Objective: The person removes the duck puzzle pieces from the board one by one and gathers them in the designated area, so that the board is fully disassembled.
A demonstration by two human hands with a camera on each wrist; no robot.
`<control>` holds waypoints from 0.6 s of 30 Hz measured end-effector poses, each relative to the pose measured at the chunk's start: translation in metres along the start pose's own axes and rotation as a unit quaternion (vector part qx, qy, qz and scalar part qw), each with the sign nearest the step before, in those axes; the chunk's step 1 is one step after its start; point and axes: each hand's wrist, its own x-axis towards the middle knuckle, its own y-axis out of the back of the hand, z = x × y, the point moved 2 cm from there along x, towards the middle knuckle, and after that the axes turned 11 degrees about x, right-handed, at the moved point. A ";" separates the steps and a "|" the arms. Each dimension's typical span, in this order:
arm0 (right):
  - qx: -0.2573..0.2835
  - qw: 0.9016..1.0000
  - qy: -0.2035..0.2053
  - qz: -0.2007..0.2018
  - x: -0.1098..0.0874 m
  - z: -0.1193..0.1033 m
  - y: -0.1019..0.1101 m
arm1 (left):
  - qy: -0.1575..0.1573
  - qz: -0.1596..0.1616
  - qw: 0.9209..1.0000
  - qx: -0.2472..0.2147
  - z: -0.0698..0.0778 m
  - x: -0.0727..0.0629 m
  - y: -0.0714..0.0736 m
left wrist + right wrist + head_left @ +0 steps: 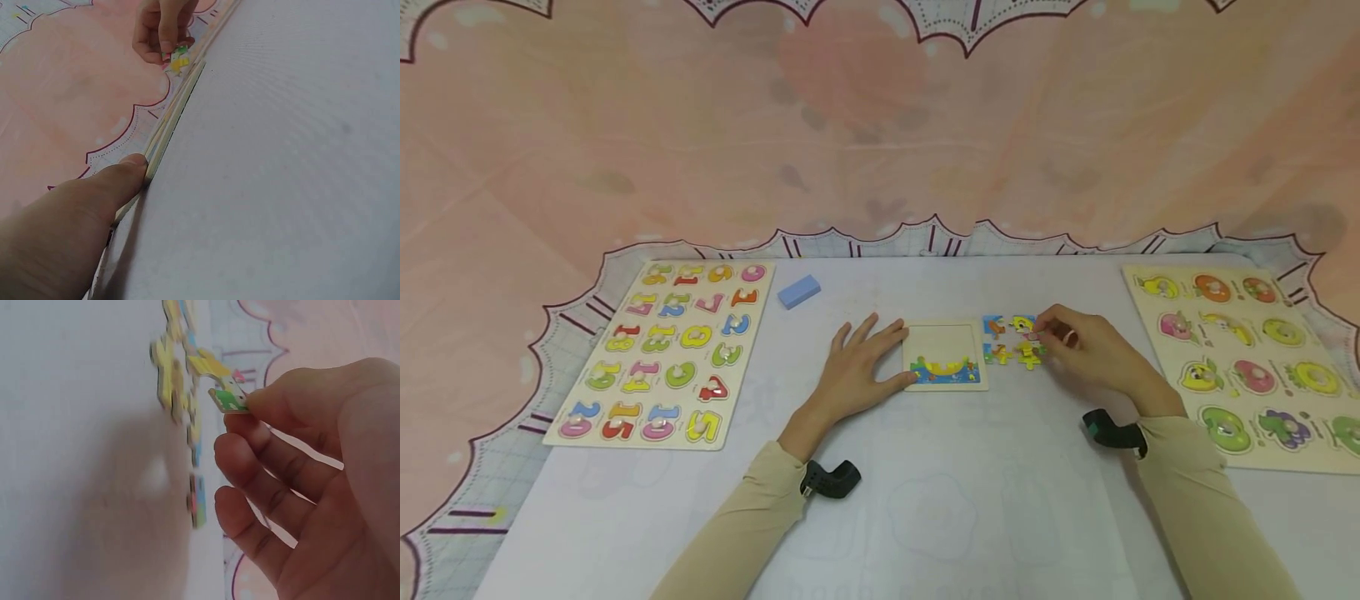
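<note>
My left hand [856, 371] lies with fingers spread at the left side of a small wooden puzzle tray [942, 342]. Its index fingertip and thumb touch the tray's edge; the thumb [119, 184] also shows there in the left wrist view. A blue and yellow picture strip [946, 370] fills the tray's lower part, and bare wood shows above. Between thumb and index finger, my right hand [1090, 350] pinches a jigsaw piece [228, 401] in green, white and yellow, raised over the table. Several loose jigsaw pieces [997, 354] lie right of the tray, partly hidden by the right fingers.
A number puzzle board [658, 358] lies on the left and a fruit puzzle board [1240, 367] on the right, its near part behind the right forearm. A blue block [799, 292] sits near the back of the white table [970, 475]. Patterned cloth hangs behind.
</note>
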 end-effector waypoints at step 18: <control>0.007 0.994 -0.101 -0.032 -0.013 0.022 0.023 | 0.001 -0.002 1.000 0.005 -0.001 0.001 -0.002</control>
